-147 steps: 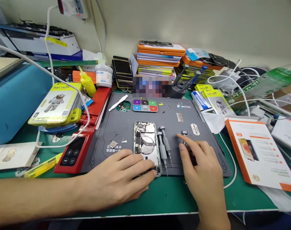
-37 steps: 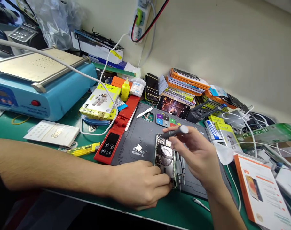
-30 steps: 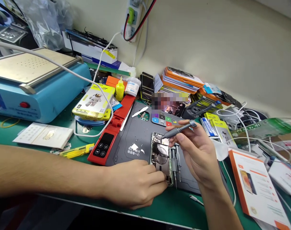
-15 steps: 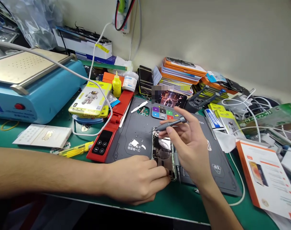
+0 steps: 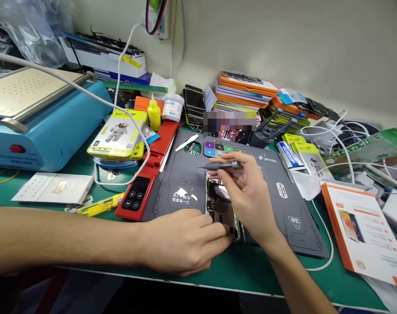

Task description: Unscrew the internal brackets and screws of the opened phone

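Note:
In the middle of the head view an opened phone point(image 5: 220, 205), its inner parts bare, lies lengthwise on a dark grey work mat point(image 5: 277, 218). My left hand point(image 5: 188, 240) is closed at the phone's near end, fingers curled over its lower edge. Between thumb and fingers of my right hand point(image 5: 247, 192) is a small grey screwdriver point(image 5: 221, 165). It is held nearly level above the phone's far end, tip toward the left and apart from the phone. My right hand hides part of the phone's right side.
White scraps point(image 5: 182, 192) and a white pry tool point(image 5: 187, 142) lie on the mat. A red device point(image 5: 136, 196) borders it on the left, near yellow battery boxes point(image 5: 118, 133). A blue heating plate point(image 5: 38, 144) stands far left. An orange-edged box point(image 5: 358, 226) lies right.
The screwdriver has turned more level, and its tip has moved left, off the phone's top corner. My left hand stays on the phone. The whole view has shifted slightly.

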Demonstrator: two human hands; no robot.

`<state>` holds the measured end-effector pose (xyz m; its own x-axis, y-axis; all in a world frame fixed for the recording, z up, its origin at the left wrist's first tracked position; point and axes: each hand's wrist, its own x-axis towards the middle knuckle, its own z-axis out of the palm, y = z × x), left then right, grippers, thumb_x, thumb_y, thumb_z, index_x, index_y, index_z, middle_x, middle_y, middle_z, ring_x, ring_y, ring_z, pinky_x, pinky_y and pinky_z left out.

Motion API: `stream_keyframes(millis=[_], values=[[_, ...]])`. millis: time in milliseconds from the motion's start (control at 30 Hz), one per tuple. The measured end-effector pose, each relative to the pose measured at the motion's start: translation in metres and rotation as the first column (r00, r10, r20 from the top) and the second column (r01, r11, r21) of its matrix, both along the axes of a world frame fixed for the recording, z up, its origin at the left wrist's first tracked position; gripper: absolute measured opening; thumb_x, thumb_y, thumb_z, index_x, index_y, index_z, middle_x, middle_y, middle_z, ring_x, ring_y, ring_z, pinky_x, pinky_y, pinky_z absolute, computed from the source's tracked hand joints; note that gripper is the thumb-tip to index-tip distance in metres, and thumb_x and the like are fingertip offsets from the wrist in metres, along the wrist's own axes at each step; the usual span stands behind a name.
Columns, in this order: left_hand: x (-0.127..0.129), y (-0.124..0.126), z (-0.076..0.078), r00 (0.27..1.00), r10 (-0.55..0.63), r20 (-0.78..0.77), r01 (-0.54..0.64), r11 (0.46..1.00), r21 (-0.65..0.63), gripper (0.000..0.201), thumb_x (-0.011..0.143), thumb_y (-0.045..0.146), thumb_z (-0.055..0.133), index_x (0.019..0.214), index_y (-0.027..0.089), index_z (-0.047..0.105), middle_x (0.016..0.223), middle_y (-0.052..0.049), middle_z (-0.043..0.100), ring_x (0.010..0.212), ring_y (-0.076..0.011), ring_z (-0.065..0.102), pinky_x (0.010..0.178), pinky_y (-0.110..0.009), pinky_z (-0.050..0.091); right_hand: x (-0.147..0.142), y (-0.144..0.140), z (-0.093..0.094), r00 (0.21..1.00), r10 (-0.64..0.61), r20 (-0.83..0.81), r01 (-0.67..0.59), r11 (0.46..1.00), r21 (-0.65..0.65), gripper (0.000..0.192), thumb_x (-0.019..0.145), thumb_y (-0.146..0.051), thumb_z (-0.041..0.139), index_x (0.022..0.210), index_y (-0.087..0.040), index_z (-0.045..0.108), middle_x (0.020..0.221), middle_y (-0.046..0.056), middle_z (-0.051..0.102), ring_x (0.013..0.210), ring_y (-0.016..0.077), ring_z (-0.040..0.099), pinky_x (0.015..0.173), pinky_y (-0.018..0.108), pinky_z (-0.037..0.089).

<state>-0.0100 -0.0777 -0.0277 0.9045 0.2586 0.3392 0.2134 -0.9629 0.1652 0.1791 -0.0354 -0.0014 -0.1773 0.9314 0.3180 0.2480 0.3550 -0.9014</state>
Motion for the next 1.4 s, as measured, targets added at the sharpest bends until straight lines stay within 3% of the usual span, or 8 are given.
stream_keyframes(millis=[133, 300, 533, 600, 667, 833, 1400], values=[[0.0, -0.001, 0.0, 1.0, -0.003, 0.019, 0.003, 1.0, 0.011, 0.035, 0.109, 0.024, 0.052, 0.137, 0.005, 0.06, 0.123, -0.016, 0.071, 0.089, -0.0217, 0.069, 0.069, -0.037, 0.056, 0.007, 0.0, 0.014, 0.995, -0.088, -0.056, 0.089, 0.996, 0.029, 0.036, 0.101, -0.024, 0.07, 0.135, -0.027, 0.057, 0.119, 0.005, 0.078, 0.096, 0.0195, 0.08, 0.091, 0.04, 0.07], [0.001, -0.002, -0.001, 0.999, 0.017, 0.05, -0.017, 1.0, 0.017, 0.035, 0.111, 0.024, 0.047, 0.136, 0.006, 0.063, 0.125, -0.016, 0.073, 0.086, -0.0203, 0.068, 0.067, -0.036, 0.054, 0.024, -0.019, 0.026, 0.928, -0.29, -0.234, 0.309, 0.95, 0.049, 0.045, 0.103, -0.027, 0.065, 0.146, -0.034, 0.054, 0.107, 0.002, 0.076, 0.093, 0.0197, 0.076, 0.078, 0.035, 0.067], [0.003, -0.003, -0.003, 0.992, 0.046, 0.117, -0.047, 0.999, 0.009, 0.032, 0.112, 0.026, 0.049, 0.132, 0.008, 0.067, 0.121, -0.012, 0.076, 0.079, -0.0188, 0.064, 0.06, -0.037, 0.052, 0.022, -0.084, -0.009, 0.716, -0.583, -0.385, 0.585, 0.801, -0.124, 0.049, 0.102, -0.028, 0.068, 0.149, -0.037, 0.058, 0.102, 0.004, 0.071, 0.087, 0.018, 0.069, 0.059, 0.025, 0.063], [0.003, -0.003, -0.003, 0.991, 0.07, 0.119, -0.069, 0.998, -0.005, 0.031, 0.114, 0.03, 0.05, 0.13, 0.011, 0.068, 0.118, -0.01, 0.077, 0.077, -0.0185, 0.062, 0.058, -0.037, 0.05, 0.018, -0.096, -0.017, 0.699, -0.608, -0.378, 0.608, 0.782, -0.134, 0.046, 0.104, -0.03, 0.065, 0.149, -0.038, 0.058, 0.101, 0.004, 0.069, 0.082, 0.0176, 0.069, 0.058, 0.026, 0.062], [0.003, -0.003, -0.004, 0.989, 0.085, 0.12, -0.084, 0.996, -0.014, 0.03, 0.116, 0.033, 0.05, 0.128, 0.014, 0.069, 0.116, -0.007, 0.078, 0.074, -0.0182, 0.061, 0.057, -0.037, 0.049, 0.018, -0.101, -0.02, 0.712, -0.601, -0.362, 0.597, 0.79, -0.138, 0.044, 0.106, -0.031, 0.062, 0.149, -0.038, 0.057, 0.097, 0.004, 0.068, 0.075, 0.0176, 0.069, 0.058, 0.029, 0.063], [0.004, -0.001, -0.003, 0.984, 0.095, 0.149, -0.095, 0.995, -0.007, 0.027, 0.116, 0.036, 0.054, 0.121, 0.015, 0.071, 0.108, -0.005, 0.077, 0.071, -0.017, 0.059, 0.056, -0.036, 0.046, 0.022, -0.101, -0.022, 0.803, -0.484, -0.347, 0.439, 0.875, -0.205, 0.043, 0.107, -0.032, 0.059, 0.149, -0.037, 0.056, 0.089, 0.001, 0.068, 0.061, 0.0144, 0.065, 0.057, 0.029, 0.061], [0.004, -0.002, -0.001, 0.984, 0.073, 0.164, -0.071, 0.997, -0.017, 0.023, 0.112, 0.024, 0.057, 0.124, 0.01, 0.072, 0.124, -0.006, 0.077, 0.075, -0.0194, 0.054, 0.059, -0.037, 0.042, 0.018, -0.108, -0.023, 0.854, -0.414, -0.316, 0.354, 0.907, -0.229, 0.044, 0.107, -0.029, 0.062, 0.15, -0.037, 0.057, 0.098, 0.002, 0.074, 0.077, 0.0132, 0.072, 0.069, 0.024, 0.065]])
